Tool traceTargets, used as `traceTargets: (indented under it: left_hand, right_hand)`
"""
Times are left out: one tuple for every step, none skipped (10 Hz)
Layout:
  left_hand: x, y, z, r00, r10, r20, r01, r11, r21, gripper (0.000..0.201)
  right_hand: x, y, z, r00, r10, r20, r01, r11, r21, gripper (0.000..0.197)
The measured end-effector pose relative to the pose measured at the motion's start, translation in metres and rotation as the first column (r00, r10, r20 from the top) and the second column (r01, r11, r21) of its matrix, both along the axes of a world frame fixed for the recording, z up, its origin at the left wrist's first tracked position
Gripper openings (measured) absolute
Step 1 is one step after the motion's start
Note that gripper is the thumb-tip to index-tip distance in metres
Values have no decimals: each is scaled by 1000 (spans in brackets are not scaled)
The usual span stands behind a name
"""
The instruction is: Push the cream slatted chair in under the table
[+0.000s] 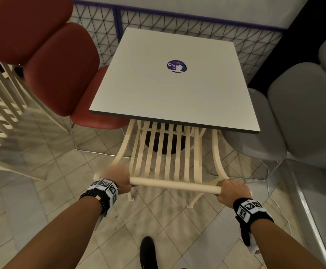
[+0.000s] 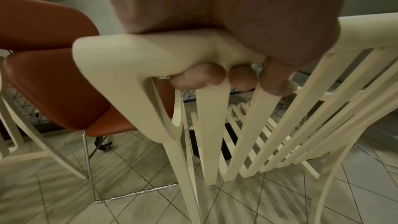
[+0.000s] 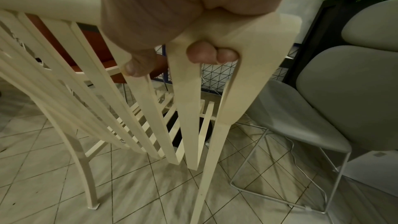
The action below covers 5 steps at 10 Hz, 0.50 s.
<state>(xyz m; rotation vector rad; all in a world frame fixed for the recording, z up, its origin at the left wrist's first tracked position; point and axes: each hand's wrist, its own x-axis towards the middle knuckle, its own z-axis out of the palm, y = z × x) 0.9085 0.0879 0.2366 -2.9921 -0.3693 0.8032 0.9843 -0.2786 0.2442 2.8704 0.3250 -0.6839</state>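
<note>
At the near edge of the table (image 1: 177,90), the cream slatted chair (image 1: 166,154) is held by its top rail, left hand (image 1: 119,176) and right hand (image 1: 230,189) wrapped around opposite ends so that the push stays straight, its seat already partly beneath the tabletop.

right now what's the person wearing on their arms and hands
Both forearms are bare, no sleeves, and both hands ungloved. The left wrist carries a black band with white blocks printed with black square-pattern markers, plus a dark beaded bracelet. The right wrist has a matching marker band, with a black strap hanging below.
</note>
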Motion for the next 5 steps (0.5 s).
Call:
traceTargets:
  left_hand:
    - [-3, -2, 0, 999, 28, 16, -28, 1000, 6, 52]
    - [-15, -8, 0, 994, 46, 100, -48, 999, 16, 45]
    - [-42, -21, -4, 956, 16, 294, -17, 1000, 0, 48]
    - [-74, -38, 2, 918, 11, 395, 14, 998, -60, 73]
    - [-112, -53, 5, 923, 40, 383, 25, 986, -164, 64]
  right_hand:
    - [0, -2, -5, 1000, 8, 21, -8, 1000, 24, 25]
    - [-9, -2, -12, 986, 24, 162, -31, 999, 45, 43]
    - [-39, 5, -14, 957, -21, 290, -8, 995, 101, 65]
    - [-79, 14, -14, 936, -24, 352, -35, 986, 162, 87]
    - [-119, 11, -10, 954, -97, 284, 9, 955, 297, 84]
